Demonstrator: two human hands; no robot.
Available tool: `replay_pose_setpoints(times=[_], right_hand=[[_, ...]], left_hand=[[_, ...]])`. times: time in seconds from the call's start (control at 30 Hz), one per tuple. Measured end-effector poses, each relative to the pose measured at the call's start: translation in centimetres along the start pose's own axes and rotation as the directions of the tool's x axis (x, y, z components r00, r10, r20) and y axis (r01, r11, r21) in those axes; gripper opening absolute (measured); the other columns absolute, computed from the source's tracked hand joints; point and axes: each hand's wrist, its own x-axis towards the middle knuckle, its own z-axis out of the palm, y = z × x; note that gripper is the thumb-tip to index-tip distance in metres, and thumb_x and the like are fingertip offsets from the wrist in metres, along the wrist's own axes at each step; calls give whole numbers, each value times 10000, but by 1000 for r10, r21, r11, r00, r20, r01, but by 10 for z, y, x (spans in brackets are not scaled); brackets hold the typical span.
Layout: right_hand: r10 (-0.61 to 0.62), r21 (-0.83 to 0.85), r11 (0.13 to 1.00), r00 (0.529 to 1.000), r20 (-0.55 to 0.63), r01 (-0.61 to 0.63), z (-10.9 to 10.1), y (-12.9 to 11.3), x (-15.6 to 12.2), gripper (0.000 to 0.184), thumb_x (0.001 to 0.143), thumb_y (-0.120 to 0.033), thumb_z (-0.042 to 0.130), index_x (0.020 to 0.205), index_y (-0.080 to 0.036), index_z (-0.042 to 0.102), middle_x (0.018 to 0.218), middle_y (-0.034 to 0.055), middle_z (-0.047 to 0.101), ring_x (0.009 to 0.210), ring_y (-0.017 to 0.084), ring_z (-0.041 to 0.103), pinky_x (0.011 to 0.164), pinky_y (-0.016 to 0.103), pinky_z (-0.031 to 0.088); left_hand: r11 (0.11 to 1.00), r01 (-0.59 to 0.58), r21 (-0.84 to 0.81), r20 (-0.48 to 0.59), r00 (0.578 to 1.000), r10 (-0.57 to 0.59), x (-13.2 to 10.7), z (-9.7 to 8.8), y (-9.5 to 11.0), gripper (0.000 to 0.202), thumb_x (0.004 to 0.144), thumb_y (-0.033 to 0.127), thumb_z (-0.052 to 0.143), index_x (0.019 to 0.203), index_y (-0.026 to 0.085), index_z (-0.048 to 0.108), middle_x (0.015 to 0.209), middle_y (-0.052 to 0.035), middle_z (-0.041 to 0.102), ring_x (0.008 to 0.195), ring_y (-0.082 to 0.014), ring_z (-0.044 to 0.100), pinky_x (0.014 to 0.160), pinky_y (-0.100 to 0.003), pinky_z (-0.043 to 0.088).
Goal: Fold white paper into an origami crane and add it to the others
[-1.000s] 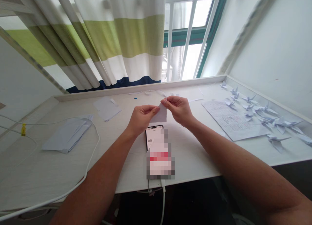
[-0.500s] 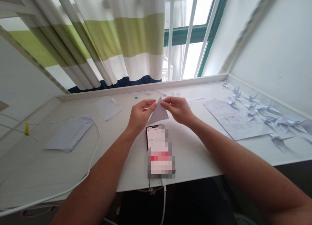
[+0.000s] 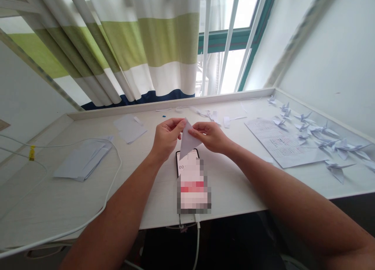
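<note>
A folded sheet of white paper (image 3: 188, 142), triangular in outline, is held up between my two hands over the desk. My left hand (image 3: 167, 137) pinches its top corner between thumb and fingers. On the paper's right edge, my right hand (image 3: 210, 135) grips with the thumb in front and the fingers curled behind. The paper's lower point hangs over the top of a phone (image 3: 191, 188), whose screen is partly blurred out and shows digits near its top.
Folded paper cranes (image 3: 318, 133) stand along the desk's right side, by a printed sheet (image 3: 284, 145). Loose paper (image 3: 83, 160) and a smaller stack (image 3: 129, 128) lie left. Paper scraps (image 3: 215, 116) sit behind my hands. A white cable (image 3: 117, 176) loops across the left; another runs from the phone.
The folded paper has turned, its top corner shifting left and its lower point now overlapping the phone. My left hand has moved slightly left; my right hand has slid down along the edge.
</note>
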Motion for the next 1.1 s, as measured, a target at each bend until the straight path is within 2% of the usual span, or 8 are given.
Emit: replay_pose_setpoints(times=[0.07,0.17,0.3,0.53,0.7,0.83,1.0,1.1], right_hand=[[28,83,996,999,36,-31,1,1,-1,457,907,-614,718,828,-165,694,798,59,725,722,174,633,644,310,491],[63,193,978,994,90,-80,-1,1,0,458,870,-619,762,858,-165,706,810,66,737,751,188,657,660,319,510],[86,200,974,990,110,-107,-3,1,0,453,841,-599,801,878,-153,734,800,60,735,715,165,632,621,296,476],[99,196,974,990,97,-117,0,2,1,434,841,-576,804,874,-146,751,817,66,748,714,160,630,614,287,461],[102,181,977,993,62,-112,-1,1,1,416,829,-559,813,838,-148,751,772,47,727,684,148,614,597,280,446],[124,179,976,992,30,-128,-1,0,1,412,804,-554,834,841,-151,759,769,48,736,686,153,627,593,281,463],[133,165,977,991,12,-133,0,1,1,382,785,-521,861,834,-152,774,761,46,739,666,146,627,586,285,464],[127,156,980,992,-13,-124,1,1,1,376,772,-512,875,794,-153,767,722,33,723,642,137,614,570,279,447]], left_hand=[[997,36,-62,29,999,-34,0,0,1,289,758,436,907,874,184,829,757,-24,727,628,-103,556,568,-244,445],[989,111,-99,139,986,-97,1,-3,4,330,766,482,901,900,187,838,839,-53,757,700,-125,594,596,-255,455],[984,152,-91,206,970,-131,1,-7,6,371,763,514,899,932,188,848,920,-78,772,753,-143,612,604,-260,443],[994,108,-31,148,984,-103,4,-7,2,339,785,502,866,893,183,833,877,-64,767,751,-147,624,616,-258,461],[999,31,43,79,996,-34,2,-5,-2,297,838,481,810,901,192,831,926,-67,786,753,-142,638,635,-254,496],[998,14,68,46,999,-17,1,-4,-2,298,851,481,791,913,193,834,975,-77,801,740,-140,646,626,-258,509],[991,-45,123,38,998,40,2,-6,1,298,827,479,823,890,188,837,860,-64,784,682,-137,619,601,-263,495],[990,-71,125,37,997,67,3,-6,0,286,843,468,815,884,185,835,855,-59,781,675,-129,611,615,-260,495]])
